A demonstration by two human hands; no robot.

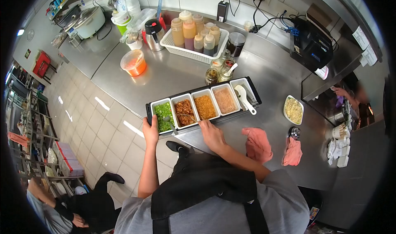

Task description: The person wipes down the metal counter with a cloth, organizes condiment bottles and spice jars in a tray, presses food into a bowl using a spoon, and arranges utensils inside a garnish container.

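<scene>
A long black condiment tray (256, 94) with white tubs lies at a slant along the steel counter's front edge. My left hand (151, 131) grips its left end, thumb up along the side, beside the tub of chopped green onion (163, 110). A metal spoon (166, 119) rests in that tub. At the tray's front edge, my right hand (211, 136) is closed on the rim by the tub of orange-brown crumbs (205, 106); some fingertips are hidden. Between these tubs sits one of dark reddish bits (185, 110). Right of the crumbs are pale shreds (225, 100) and a white spoon (244, 98).
Behind the tray stand small jars (212, 75), a white basket of sauce bottles (194, 52) and an orange tub (133, 63). To the right are pink cloths (258, 145) and a bowl of pale yellow food (293, 110). Another person (82, 209) is at lower left.
</scene>
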